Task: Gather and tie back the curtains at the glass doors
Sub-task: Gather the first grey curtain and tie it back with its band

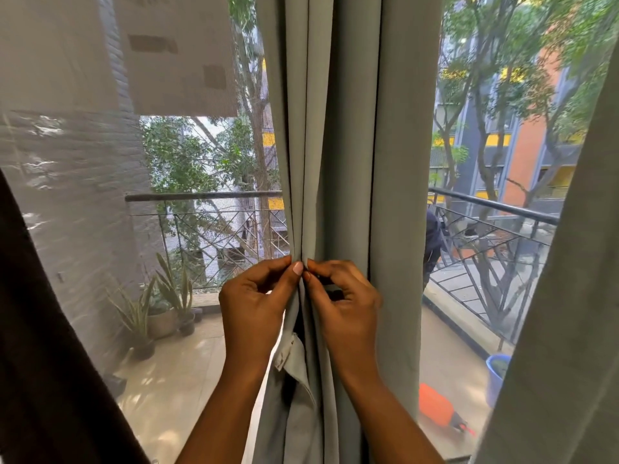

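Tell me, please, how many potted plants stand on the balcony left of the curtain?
3, beside the brick wall: a near dark pot, a beige pot behind it, and a small dark pot rightmost. More may be hidden behind the dark fabric.

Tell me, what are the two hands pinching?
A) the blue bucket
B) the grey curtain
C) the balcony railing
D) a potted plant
B: the left hand and the right hand each pinch a fold of the grey curtain between thumb and fingertips.

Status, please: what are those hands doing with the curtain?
Left hand and right hand pinch the grey curtain. Gathered, not yet tied. Nothing blocking.
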Demonstrator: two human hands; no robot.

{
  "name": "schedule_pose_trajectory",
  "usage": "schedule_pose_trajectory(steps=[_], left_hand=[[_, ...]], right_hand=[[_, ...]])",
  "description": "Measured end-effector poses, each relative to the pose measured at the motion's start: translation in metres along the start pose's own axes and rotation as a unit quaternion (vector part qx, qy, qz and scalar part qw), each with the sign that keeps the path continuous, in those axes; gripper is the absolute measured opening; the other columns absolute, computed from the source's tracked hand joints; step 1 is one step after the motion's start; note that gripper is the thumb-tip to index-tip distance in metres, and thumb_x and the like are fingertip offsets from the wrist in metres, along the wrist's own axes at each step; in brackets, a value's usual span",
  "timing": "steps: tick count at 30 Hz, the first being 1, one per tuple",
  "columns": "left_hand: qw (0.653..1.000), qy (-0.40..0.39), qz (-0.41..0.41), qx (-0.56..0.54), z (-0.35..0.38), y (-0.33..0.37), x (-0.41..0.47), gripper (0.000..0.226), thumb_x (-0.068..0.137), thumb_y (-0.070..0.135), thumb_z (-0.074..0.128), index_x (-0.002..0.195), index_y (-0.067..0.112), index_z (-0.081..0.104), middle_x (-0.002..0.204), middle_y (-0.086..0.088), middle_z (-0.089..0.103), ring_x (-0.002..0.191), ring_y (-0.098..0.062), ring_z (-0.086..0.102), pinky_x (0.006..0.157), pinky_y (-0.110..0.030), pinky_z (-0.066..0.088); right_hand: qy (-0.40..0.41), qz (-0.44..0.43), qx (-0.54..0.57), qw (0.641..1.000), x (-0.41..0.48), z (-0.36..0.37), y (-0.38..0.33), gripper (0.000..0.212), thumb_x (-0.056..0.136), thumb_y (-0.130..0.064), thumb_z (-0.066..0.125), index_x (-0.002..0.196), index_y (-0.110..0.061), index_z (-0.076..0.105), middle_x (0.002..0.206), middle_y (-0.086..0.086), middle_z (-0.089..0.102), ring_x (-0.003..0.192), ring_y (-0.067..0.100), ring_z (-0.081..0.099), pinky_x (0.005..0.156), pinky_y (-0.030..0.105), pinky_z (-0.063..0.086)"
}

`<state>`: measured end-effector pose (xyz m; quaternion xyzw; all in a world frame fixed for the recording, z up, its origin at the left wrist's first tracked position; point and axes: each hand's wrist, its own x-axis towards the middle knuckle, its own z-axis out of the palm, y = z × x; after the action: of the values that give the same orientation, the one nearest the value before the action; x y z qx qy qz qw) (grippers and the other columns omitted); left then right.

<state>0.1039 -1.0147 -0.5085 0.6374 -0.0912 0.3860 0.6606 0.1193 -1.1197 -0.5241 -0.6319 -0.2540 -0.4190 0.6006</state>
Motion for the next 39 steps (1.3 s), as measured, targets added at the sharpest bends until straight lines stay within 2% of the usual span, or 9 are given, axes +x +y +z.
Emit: schedule_pose_trajectory(steps=[9,13,17,20,25,29,33,36,39], left_hand=[[0.999,-0.031,-0.018,0.004,-0.004,-0.006,0.009,0.020,0.069,0.034,0.076,0.087,0.027,0.074,0.083,0.005,0.076,0.082,-0.020,0.072,0.080,-0.047,0.058],[0.998,-0.020,-0.002,0.065,-0.002,-0.006,0.021,0.014,0.070,0.026,0.081,0.080,0.028,0.073,0.072,0.009,0.073,0.071,-0.013,0.069,0.073,-0.031,0.058],[0.989,-0.003,0.048,0.139,-0.003,-0.007,0.028,0.013,0.077,0.018,0.077,0.089,0.015,0.076,0.069,0.012,0.070,0.061,0.003,0.063,0.065,-0.010,0.050],[0.981,0.038,0.083,0.172,-0.010,-0.010,0.027,0.013,0.079,0.017,0.076,0.092,0.014,0.075,0.071,0.010,0.068,0.065,0.009,0.063,0.066,-0.004,0.047],[0.970,0.100,0.096,0.202,-0.025,-0.013,0.032,0.011,0.080,0.014,0.075,0.091,0.011,0.075,0.072,0.013,0.065,0.065,0.016,0.060,0.068,-0.004,0.046],[0.969,0.107,0.093,0.200,-0.025,-0.018,0.033,0.014,0.080,0.014,0.075,0.094,0.012,0.075,0.076,0.007,0.069,0.070,0.004,0.064,0.071,-0.019,0.053],[0.977,0.084,0.080,0.178,-0.020,-0.024,0.031,0.019,0.080,0.020,0.073,0.099,0.016,0.073,0.083,0.006,0.072,0.071,-0.004,0.068,0.074,-0.031,0.057],[0.980,0.077,0.070,0.168,-0.012,-0.023,0.023,0.021,0.080,0.015,0.075,0.101,0.019,0.073,0.086,0.003,0.074,0.072,0.003,0.067,0.072,-0.021,0.056],[0.987,0.060,0.062,0.135,-0.001,-0.019,0.010,0.030,0.078,0.012,0.077,0.102,0.028,0.069,0.082,0.017,0.069,0.069,0.010,0.065,0.069,-0.011,0.052]], right_hand=[[-0.094,0.037,0.021,0.995,0.004,-0.005,0.011,0.023,0.084,-0.015,0.065,0.107,-0.019,0.070,0.093,-0.005,0.062,0.086,0.005,0.063,0.070,0.020,0.055],[-0.184,0.017,-0.010,0.983,0.013,-0.016,0.022,0.025,0.087,-0.012,0.055,0.107,-0.020,0.068,0.094,-0.010,0.061,0.089,0.002,0.062,0.079,0.018,0.052],[-0.056,-0.004,-0.101,0.993,0.018,-0.024,0.029,0.032,0.085,-0.004,0.055,0.102,-0.026,0.069,0.092,-0.008,0.061,0.084,0.004,0.061,0.074,0.023,0.054],[0.050,-0.007,-0.173,0.984,0.022,-0.028,0.036,0.028,0.086,-0.011,0.062,0.110,-0.024,0.066,0.104,-0.004,0.057,0.092,0.015,0.060,0.077,0.038,0.054],[0.042,0.080,-0.264,0.960,0.035,-0.031,0.053,0.058,0.083,-0.031,0.070,0.135,-0.018,0.047,0.130,0.006,0.053,0.120,0.024,0.047,0.099,0.040,0.044],[0.020,0.100,-0.280,0.955,0.046,-0.022,0.061,0.043,0.082,-0.034,0.070,0.121,-0.019,0.059,0.111,0.001,0.066,0.101,0.022,0.060,0.084,0.040,0.052],[0.034,0.075,-0.233,0.969,0.043,-0.014,0.055,0.017,0.084,-0.018,0.069,0.100,-0.013,0.069,0.092,0.000,0.070,0.077,0.010,0.062,0.075,0.031,0.054],[0.044,0.035,-0.149,0.987,0.022,-0.010,0.039,0.014,0.081,-0.012,0.072,0.095,-0.012,0.070,0.085,-0.003,0.067,0.072,0.000,0.058,0.067,0.004,0.044],[0.086,0.069,-0.022,0.994,-0.001,-0.006,0.021,0.021,0.079,-0.008,0.074,0.090,-0.024,0.068,0.083,-0.004,0.069,0.071,-0.002,0.063,0.068,0.008,0.045]])
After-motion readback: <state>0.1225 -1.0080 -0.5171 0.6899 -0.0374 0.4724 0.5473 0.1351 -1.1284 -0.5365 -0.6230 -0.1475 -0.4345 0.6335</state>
